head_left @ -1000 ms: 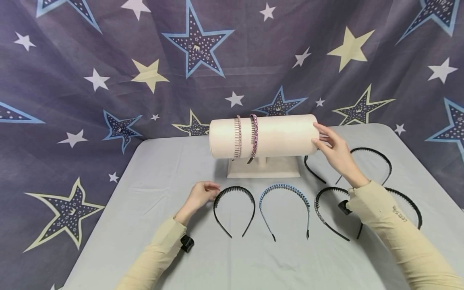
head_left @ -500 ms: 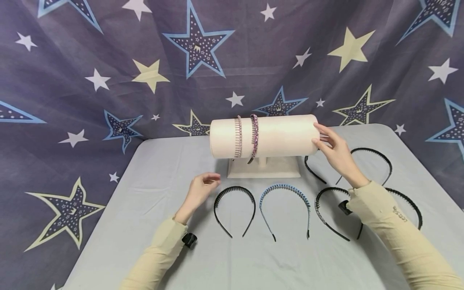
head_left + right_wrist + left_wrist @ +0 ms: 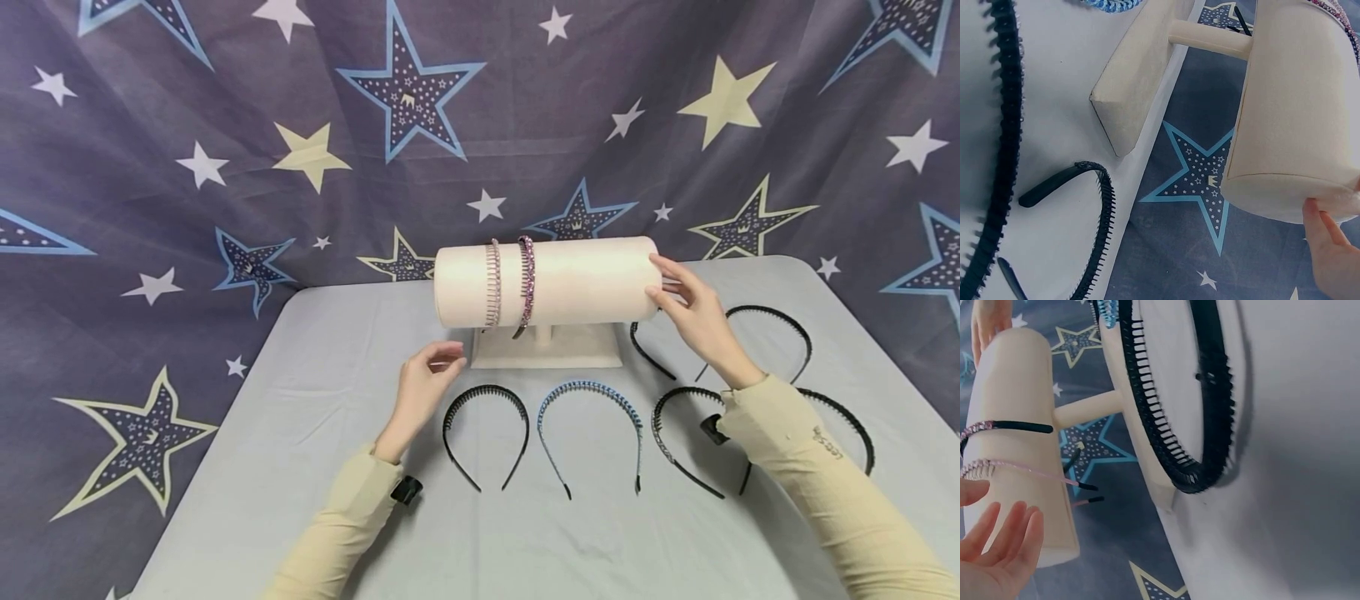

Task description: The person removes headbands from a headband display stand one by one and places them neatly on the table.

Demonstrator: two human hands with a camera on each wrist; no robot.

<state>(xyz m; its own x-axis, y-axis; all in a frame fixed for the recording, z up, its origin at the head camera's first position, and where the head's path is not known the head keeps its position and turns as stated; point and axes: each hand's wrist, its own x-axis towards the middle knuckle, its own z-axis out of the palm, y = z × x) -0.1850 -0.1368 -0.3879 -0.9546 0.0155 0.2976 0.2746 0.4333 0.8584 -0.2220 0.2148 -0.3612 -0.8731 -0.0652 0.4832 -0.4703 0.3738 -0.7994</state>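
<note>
A cream padded roll display (image 3: 592, 279) stands at the back of the table. Round its left half sit a pale pink toothed headband (image 3: 492, 287) and a purple jewelled headband (image 3: 528, 283). My right hand (image 3: 697, 321) touches the roll's right end, and its fingertips (image 3: 1313, 209) rest against the end face in the right wrist view. My left hand (image 3: 423, 387) holds nothing. It hovers left of the display's base (image 3: 540, 357), just above a black toothed headband (image 3: 486, 390). From the left wrist view, its loosely bent fingers (image 3: 1025, 534) appear before the roll's left end.
A blue headband (image 3: 588, 386) lies right of the black one. More black headbands lie under and around the right forearm, including one at the far right (image 3: 780, 312) and a silver-trimmed one (image 3: 658, 433). A star-patterned cloth (image 3: 570, 100) hangs behind the table.
My left hand has risen away from beside the black headband, moving up and slightly right toward the display. The right hand keeps its place on the roll's end.
</note>
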